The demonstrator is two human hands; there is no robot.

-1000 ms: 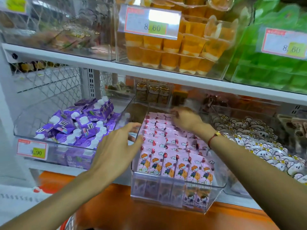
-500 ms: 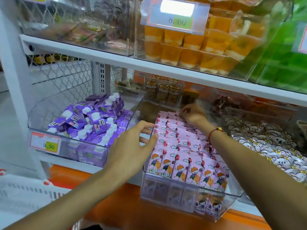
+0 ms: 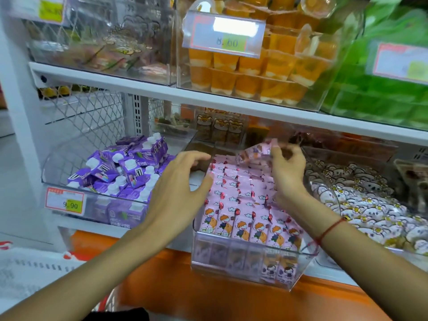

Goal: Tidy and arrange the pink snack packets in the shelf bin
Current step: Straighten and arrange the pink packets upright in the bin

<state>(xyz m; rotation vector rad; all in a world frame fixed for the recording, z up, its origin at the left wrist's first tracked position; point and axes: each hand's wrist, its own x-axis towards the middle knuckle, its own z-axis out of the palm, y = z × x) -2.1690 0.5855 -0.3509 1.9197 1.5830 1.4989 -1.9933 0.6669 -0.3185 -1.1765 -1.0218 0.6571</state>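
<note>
A clear plastic shelf bin [image 3: 250, 265] on the lower shelf holds several rows of pink snack packets [image 3: 240, 202] printed with a cartoon child. My right hand [image 3: 287, 167] is over the back of the bin and pinches one pink packet [image 3: 257, 150] lifted above the rows. My left hand [image 3: 178, 193] hovers at the bin's left edge with fingers spread and relaxed, holding nothing; its thumb is close to the packets.
Left of the bin sits a clear bin of purple drink cartons [image 3: 125, 172] with a price tag [image 3: 64, 201]. To the right is a bin of white cartoon-face snacks [image 3: 361, 200]. The upper shelf [image 3: 208, 98] carries orange jelly cups [image 3: 254, 75] and green packs [image 3: 382, 93].
My right hand has lifted one pink packet up off the back rows. My left hand has shifted slightly toward the bin's left side.
</note>
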